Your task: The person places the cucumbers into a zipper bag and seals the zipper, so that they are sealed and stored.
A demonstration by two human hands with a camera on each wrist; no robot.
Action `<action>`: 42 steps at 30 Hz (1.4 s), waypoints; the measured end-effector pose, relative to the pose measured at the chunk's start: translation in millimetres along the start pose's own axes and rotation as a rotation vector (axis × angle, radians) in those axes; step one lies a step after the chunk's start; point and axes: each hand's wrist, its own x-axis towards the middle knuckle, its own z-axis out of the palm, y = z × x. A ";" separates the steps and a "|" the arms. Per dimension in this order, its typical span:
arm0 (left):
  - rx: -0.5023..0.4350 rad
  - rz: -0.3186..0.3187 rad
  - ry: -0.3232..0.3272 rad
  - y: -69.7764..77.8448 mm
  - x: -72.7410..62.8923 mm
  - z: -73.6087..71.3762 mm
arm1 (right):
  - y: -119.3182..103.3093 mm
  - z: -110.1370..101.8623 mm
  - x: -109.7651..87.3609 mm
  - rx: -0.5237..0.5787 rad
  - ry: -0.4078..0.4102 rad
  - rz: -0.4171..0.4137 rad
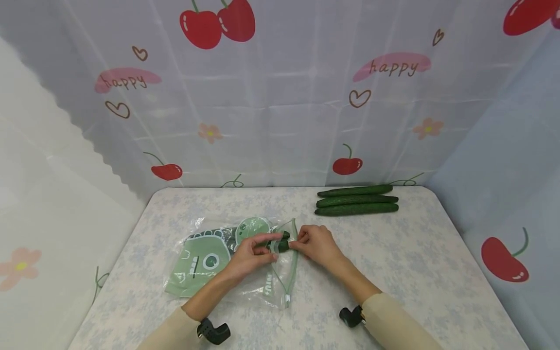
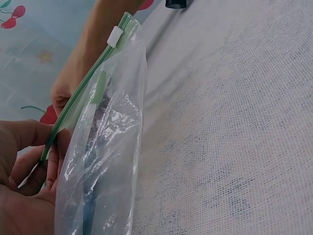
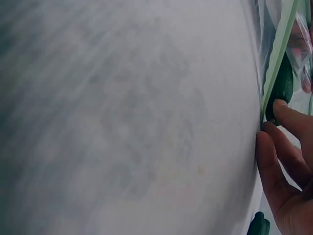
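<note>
A clear slider bag (image 1: 204, 265) with a green cartoon print lies flat, its mouth facing right. Two dark green cucumber ends show at the mouth, the nearer cucumber (image 1: 283, 246) close to my right fingers. My left hand (image 1: 253, 253) holds the bag near its mouth, thumb and fingers spread around the cucumber ends. In the left wrist view, the green zip edge (image 2: 80, 88) runs past its fingers. My right hand (image 1: 318, 247) pinches the nearer cucumber's tip; its thumb lies on the cucumber (image 3: 282, 90) in the right wrist view.
Three more cucumbers (image 1: 356, 200) lie side by side at the back right of the table. A white slider (image 1: 287, 298) sits at the near end of the zip. The patterned tabletop (image 1: 393, 262) meets a printed curtain (image 1: 280, 121) behind.
</note>
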 end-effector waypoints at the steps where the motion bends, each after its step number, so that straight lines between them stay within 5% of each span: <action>1: 0.000 -0.003 0.002 0.2 -0.3 -0.1 | -0.8 0.7 1.0 -0.024 0.012 0.004; 8: 0.042 -0.011 0.046 1.9 -1.7 -1.5 | 2.0 -0.5 0.5 0.002 0.024 0.021; 18: 0.051 -0.002 0.042 1.2 -5.2 -6.2 | 27.7 -33.4 -25.3 0.310 -0.240 -0.107; 28: 0.041 0.002 0.052 1.5 -6.2 -3.1 | 75.5 -105.1 -43.5 0.123 -0.105 -0.095; 35: 0.034 -0.013 0.056 2.8 -6.6 -2.4 | 120.0 -154.2 -44.2 -0.015 0.051 0.004; 42: 0.036 -0.016 0.045 3.8 -6.2 -1.1 | 152.5 -189.7 -41.3 -0.080 0.110 0.119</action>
